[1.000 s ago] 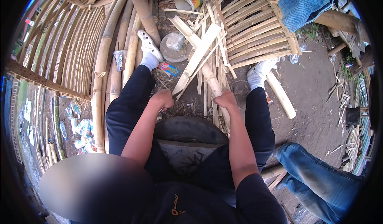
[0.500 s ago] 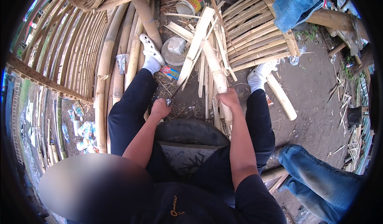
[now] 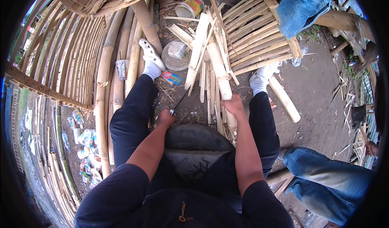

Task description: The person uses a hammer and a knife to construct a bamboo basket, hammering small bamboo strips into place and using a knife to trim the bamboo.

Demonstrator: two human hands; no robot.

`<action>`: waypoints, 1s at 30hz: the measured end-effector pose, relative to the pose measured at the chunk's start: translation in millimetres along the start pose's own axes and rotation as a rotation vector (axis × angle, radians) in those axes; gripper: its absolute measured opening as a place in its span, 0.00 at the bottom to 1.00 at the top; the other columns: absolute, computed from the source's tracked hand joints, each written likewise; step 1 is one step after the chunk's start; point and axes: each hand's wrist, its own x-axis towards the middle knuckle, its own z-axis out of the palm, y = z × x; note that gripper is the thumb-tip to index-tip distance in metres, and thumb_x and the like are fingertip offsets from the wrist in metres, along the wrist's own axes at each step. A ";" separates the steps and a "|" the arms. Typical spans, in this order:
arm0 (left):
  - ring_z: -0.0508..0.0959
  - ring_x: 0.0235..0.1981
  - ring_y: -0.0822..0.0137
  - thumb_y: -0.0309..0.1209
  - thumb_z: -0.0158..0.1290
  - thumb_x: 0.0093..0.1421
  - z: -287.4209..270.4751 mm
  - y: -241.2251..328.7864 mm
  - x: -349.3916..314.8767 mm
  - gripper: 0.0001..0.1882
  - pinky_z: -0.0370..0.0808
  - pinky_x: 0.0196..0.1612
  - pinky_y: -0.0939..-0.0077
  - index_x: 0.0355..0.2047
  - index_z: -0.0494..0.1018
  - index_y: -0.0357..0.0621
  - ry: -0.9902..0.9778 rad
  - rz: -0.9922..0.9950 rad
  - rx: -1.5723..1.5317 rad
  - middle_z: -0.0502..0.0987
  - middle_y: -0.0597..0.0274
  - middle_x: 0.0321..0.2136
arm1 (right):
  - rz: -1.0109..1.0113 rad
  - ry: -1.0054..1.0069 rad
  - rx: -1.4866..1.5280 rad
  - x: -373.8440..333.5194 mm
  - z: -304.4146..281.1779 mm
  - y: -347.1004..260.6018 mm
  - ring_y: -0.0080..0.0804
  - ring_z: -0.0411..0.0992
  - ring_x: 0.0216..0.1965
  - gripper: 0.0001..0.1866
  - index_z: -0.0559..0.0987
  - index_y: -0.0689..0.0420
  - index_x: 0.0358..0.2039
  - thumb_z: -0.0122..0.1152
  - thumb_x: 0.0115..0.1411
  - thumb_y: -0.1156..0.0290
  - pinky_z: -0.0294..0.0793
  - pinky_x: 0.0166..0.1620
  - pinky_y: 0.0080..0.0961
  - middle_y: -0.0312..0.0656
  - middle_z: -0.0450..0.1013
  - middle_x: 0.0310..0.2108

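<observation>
My left hand (image 3: 166, 117) is closed on a knife (image 3: 181, 100) whose narrow dark blade points away from me. The handle is mostly hidden in my fingers. My right hand (image 3: 233, 104) grips the near end of a pale bamboo piece (image 3: 220, 74). That piece slants away to the left over a loose pile of split bamboo strips (image 3: 199, 41). The blade is apart from the bamboo piece, to its left. A dark rounded object (image 3: 196, 135) lies between my legs, just nearer than both hands.
A slatted bamboo panel (image 3: 255, 33) lies at the far right, a slatted frame (image 3: 69, 53) at left. Bamboo poles (image 3: 106, 61) run along my left leg. Beyond are a grey stone (image 3: 177, 49) and a tub (image 3: 189, 7). Another person's jeans (image 3: 324, 167) are close at right.
My left hand has drawn nearer with the knife. The right hand has moved slightly nearer and now sits at the bamboo piece's near end. A blurred round shape at lower left has gone.
</observation>
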 end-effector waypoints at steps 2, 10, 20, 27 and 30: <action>0.79 0.40 0.48 0.45 0.61 0.52 2.2 -8.5 1.0 0.21 0.74 0.43 0.55 0.38 0.75 0.42 0.004 0.006 -0.009 0.79 0.47 0.35 | -0.006 0.018 -0.006 -6.6 -1.3 -14.3 0.40 0.78 0.36 0.21 0.79 0.66 0.35 0.65 0.41 0.66 0.74 0.43 0.32 0.52 0.79 0.33; 0.78 0.44 0.49 0.45 0.61 0.52 9.6 -9.2 0.2 0.21 0.73 0.45 0.54 0.39 0.74 0.44 -0.085 -0.055 0.043 0.78 0.47 0.39 | -0.038 0.181 0.219 27.2 8.5 -30.7 0.43 0.78 0.34 0.18 0.80 0.66 0.31 0.64 0.40 0.67 0.74 0.41 0.33 0.52 0.78 0.30; 0.76 0.49 0.51 0.32 0.57 0.51 6.5 -22.0 7.9 0.18 0.73 0.50 0.58 0.44 0.74 0.46 -0.136 -0.133 0.055 0.77 0.49 0.44 | -0.111 -0.002 -0.015 3.5 12.0 -64.5 0.44 0.78 0.39 0.23 0.79 0.66 0.36 0.68 0.39 0.65 0.75 0.44 0.32 0.56 0.78 0.34; 0.75 0.50 0.49 0.31 0.60 0.49 22.8 -8.6 20.5 0.20 0.71 0.51 0.58 0.44 0.72 0.43 -0.231 -0.091 0.066 0.76 0.47 0.46 | -0.078 -0.001 -0.113 -6.2 -2.1 -45.7 0.49 0.77 0.41 0.26 0.79 0.66 0.38 0.66 0.37 0.63 0.75 0.47 0.33 0.59 0.77 0.36; 0.75 0.51 0.49 0.31 0.60 0.49 19.2 -31.2 17.9 0.20 0.71 0.52 0.58 0.44 0.73 0.44 -0.185 -0.148 0.037 0.76 0.48 0.46 | -0.080 -0.044 -0.102 -13.8 4.0 -63.3 0.50 0.77 0.41 0.25 0.79 0.65 0.37 0.66 0.37 0.63 0.74 0.47 0.34 0.60 0.77 0.36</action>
